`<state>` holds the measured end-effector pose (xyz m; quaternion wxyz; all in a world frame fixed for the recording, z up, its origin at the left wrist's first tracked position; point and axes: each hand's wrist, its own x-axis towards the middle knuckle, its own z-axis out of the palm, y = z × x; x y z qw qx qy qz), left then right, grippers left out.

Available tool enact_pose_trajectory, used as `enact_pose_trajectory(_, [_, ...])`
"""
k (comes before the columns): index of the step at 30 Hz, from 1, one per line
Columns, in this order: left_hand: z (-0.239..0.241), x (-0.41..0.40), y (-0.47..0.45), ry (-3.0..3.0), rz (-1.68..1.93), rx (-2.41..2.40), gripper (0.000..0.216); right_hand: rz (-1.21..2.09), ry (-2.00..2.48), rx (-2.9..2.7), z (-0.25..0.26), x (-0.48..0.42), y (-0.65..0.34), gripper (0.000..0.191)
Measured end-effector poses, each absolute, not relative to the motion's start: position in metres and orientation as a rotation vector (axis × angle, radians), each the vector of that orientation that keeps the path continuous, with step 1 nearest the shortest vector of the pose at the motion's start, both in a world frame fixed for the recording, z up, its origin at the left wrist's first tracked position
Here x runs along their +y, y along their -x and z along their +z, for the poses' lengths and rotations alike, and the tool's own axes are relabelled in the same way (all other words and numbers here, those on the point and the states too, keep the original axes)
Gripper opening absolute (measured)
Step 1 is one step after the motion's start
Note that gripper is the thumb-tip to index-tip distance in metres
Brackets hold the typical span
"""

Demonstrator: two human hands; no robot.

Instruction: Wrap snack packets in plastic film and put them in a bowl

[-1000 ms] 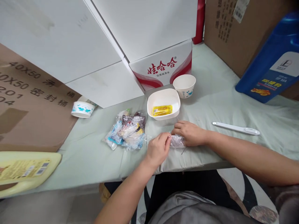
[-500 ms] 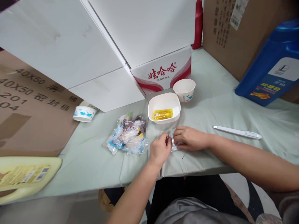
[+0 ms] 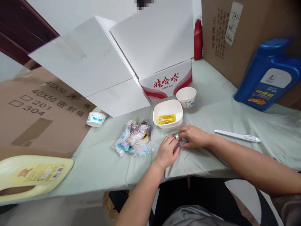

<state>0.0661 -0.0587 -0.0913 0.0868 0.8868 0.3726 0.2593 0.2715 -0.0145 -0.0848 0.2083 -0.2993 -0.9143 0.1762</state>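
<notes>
Near the front edge of the cloth-covered table, my left hand (image 3: 167, 151) and my right hand (image 3: 193, 136) are closed on a crinkled clear plastic wrapper (image 3: 182, 142). Fingers cover most of it, so whether anything is inside cannot be made out. Just beyond them is a white bowl (image 3: 168, 127) with a yellow packet (image 3: 166, 119) lying in it. Left of my hands sits a pile of crumpled plastic packaging (image 3: 135, 138). To the right lies a slim white cutter-like tool (image 3: 236, 136).
A paper cup (image 3: 186, 96) with blue print stands behind the bowl. White boxes (image 3: 155, 47) rise at the back. A blue jug (image 3: 263, 78) and a carton (image 3: 221, 37) stand right; a pale yellow jug (image 3: 47, 163), a brown carton (image 3: 47, 119) and another paper cup (image 3: 96, 118) are left.
The view has shifted, showing more of the boxes' tops. Both hands stay on the wrapper; my left fingers have moved a little farther over it.
</notes>
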Motion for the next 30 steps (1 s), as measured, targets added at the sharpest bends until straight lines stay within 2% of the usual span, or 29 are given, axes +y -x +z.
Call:
enact_pose_trajectory(4, [-0.090,-0.067,-0.065,-2.748,0.633,1.104,0.022,0.424,1.087,-2.465,-0.081,-0.007,-0.283,0.015])
enact_pose_trajectory(9, [-0.079,-0.072,-0.054,-2.797,0.552,1.089,0.024,0.429,1.168,-2.449,-0.080,-0.007,-0.284,0.011])
enact_pose_trajectory(14, [-0.026,-0.027,-0.043,-2.892,0.845,1.331,0.024,0.444,1.165,-2.482,-0.078,-0.009,-0.282,0.009])
enact_pose_trajectory(17, [0.004,0.005,-0.049,-2.947,0.895,1.480,0.023,0.451,1.180,-2.498,-0.076,-0.009,-0.283,0.011])
enact_pose_trajectory(25, [0.003,0.030,-0.076,-3.024,0.904,1.432,0.024,0.438,1.207,-2.539,-0.072,-0.010,-0.281,0.013])
enact_pose_trajectory(30, [0.026,0.075,-0.122,-3.025,0.882,1.444,0.026,0.408,1.234,-2.541,-0.074,-0.010,-0.278,0.015])
